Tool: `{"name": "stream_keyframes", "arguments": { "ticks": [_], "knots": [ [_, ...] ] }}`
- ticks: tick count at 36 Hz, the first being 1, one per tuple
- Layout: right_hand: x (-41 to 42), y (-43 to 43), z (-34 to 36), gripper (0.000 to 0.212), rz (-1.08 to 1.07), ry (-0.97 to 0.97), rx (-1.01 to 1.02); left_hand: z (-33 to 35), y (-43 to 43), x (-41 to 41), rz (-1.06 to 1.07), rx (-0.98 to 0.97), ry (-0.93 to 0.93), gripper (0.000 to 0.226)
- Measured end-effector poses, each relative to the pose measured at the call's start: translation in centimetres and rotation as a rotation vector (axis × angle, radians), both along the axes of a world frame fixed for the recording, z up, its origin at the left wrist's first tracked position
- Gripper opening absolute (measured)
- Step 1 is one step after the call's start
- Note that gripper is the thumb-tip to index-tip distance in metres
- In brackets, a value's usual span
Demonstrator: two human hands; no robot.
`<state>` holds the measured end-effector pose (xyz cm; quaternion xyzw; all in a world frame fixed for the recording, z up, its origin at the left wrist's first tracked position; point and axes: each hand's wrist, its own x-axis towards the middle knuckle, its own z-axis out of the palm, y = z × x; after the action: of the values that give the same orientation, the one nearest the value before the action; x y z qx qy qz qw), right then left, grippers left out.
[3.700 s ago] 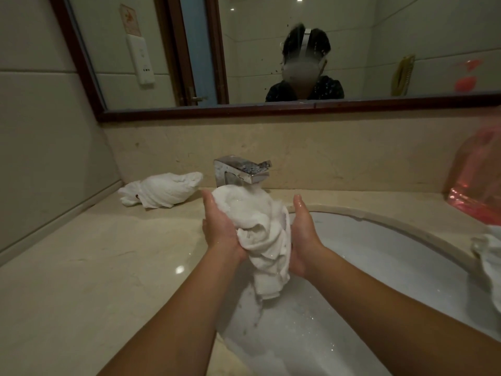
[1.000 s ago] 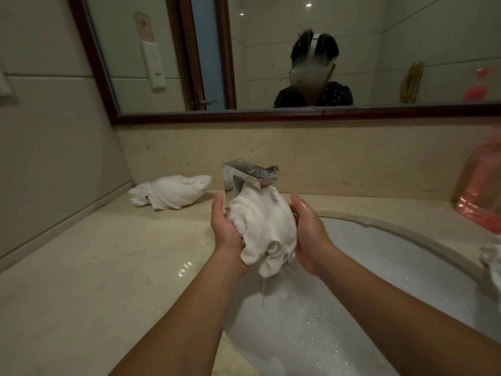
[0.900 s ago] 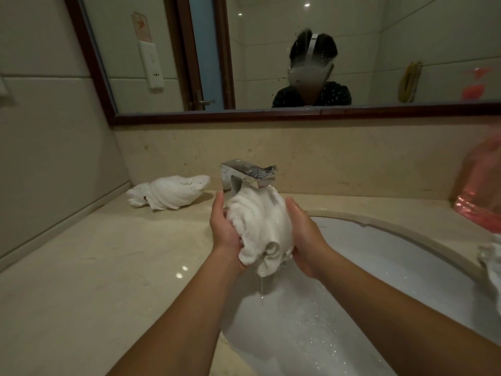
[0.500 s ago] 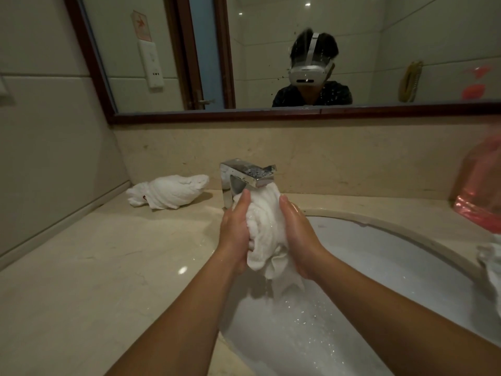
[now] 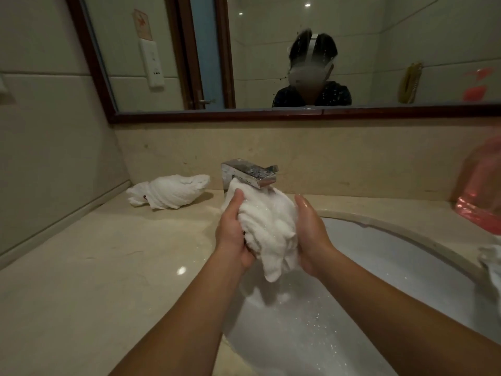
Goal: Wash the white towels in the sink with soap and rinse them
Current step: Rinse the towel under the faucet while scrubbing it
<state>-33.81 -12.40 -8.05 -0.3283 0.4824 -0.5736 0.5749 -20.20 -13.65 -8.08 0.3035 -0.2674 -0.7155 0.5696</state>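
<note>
Taking the faucet as your landmark: well to its left, a twisted white towel lay on the beige counter, close to the wall. Above and to the left of the faucet, a white wall panel showed in the mirror under a small sign; its writing was too blurred to read. Directly under the spout, your left hand gripped the wet towel, fingers curled round its left side, while your right hand pressed flat against its right side. The towel's tail hung over the sudsy sink. Far right of the faucet stood a pink bottle, blurred, and another white cloth lay at the sink's rim.
</note>
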Motion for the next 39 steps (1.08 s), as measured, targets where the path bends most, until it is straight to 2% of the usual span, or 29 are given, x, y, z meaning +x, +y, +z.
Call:
{"name": "stream_keyframes", "arguments": {
  "ticks": [2,5,8,11,13,18,22,27,33,37,39],
  "knots": [
    [0.3,0.4,-0.4,0.054,-0.005,0.016,-0.033,-0.2,-0.3,-0.2,0.062,-0.008,0.022,0.09],
    [1.5,1.2,-1.1,0.057,0.038,0.072,-0.075,-0.1,-0.4,-0.6,0.172,0.026,0.008,0.11],
    [2.7,1.3,-1.5,0.067,0.096,-0.002,0.012,-0.3,-0.4,-0.8,0.273,0.046,-0.067,0.104],
    [2.7,0.9,-1.6,0.073,0.092,-0.15,0.011,-0.4,-0.3,-0.8,0.204,0.018,-0.106,0.102],
    [2.0,0.8,-1.4,0.074,0.12,-0.167,0.02,-0.1,-0.1,-0.5,0.115,-0.027,-0.091,0.101],
    [0.5,0.2,-2.0,0.076,0.141,-0.048,0.11,-0.2,-0.7,0.7,0.034,-0.068,-0.121,0.094],
    [0.1,0.4,-1.5,0.073,0.07,-0.046,0.102,0.0,-0.6,0.5,0.06,-0.016,-0.184,0.112],
    [-0.3,0.6,0.0,0.057,-0.061,0.039,0.051,-0.1,-1.1,0.5,0.097,-0.028,-0.265,0.11],
    [-0.8,1.0,0.7,0.065,-0.138,0.185,0.079,-0.4,-0.7,0.4,0.075,-0.018,-0.299,0.1],
    [-1.0,0.8,0.3,0.087,-0.148,0.297,0.077,-0.5,-0.6,-0.4,0.074,0.017,-0.355,0.109],
    [-0.8,0.7,0.1,0.092,-0.159,0.329,0.056,-0.9,-0.9,-0.7,0.101,0.063,-0.354,0.116]
  ]
}}
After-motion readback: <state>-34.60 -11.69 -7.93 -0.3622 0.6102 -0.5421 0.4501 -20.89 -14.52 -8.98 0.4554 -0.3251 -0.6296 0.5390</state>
